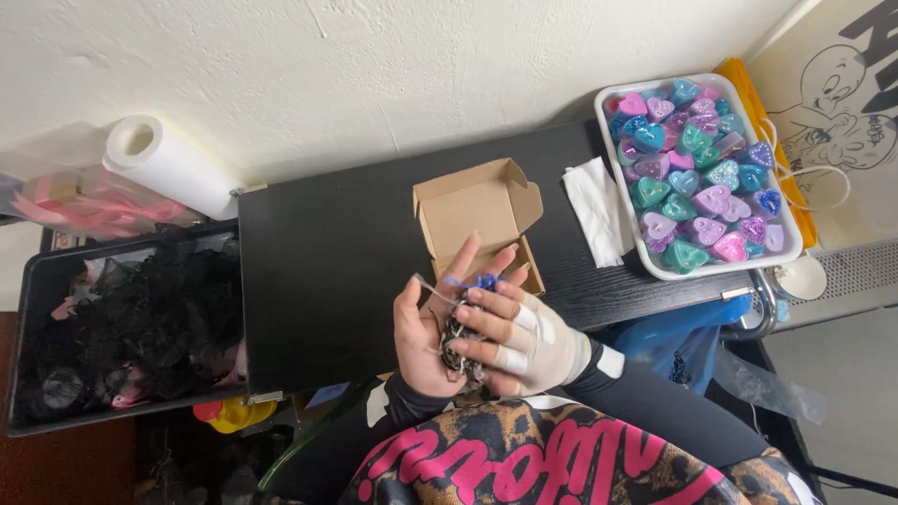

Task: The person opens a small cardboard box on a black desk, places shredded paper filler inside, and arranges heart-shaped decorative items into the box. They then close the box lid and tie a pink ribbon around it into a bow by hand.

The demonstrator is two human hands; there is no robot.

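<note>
Hands together over table edge: left hand (426, 332) cupped open under small pouch (463, 323), right hand (519, 341) pinching it from above; open cardboard box (479, 217) just beyond fingertips.

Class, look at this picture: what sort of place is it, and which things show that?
Probably a home craft-packing corner: a white tray of heart-shaped pieces, an open cardboard box on a black table, and a bin of black mesh bags.

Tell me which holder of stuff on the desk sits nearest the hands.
The open cardboard box, just beyond the fingertips of the left hand; the white tray of hearts lies off right.
</note>
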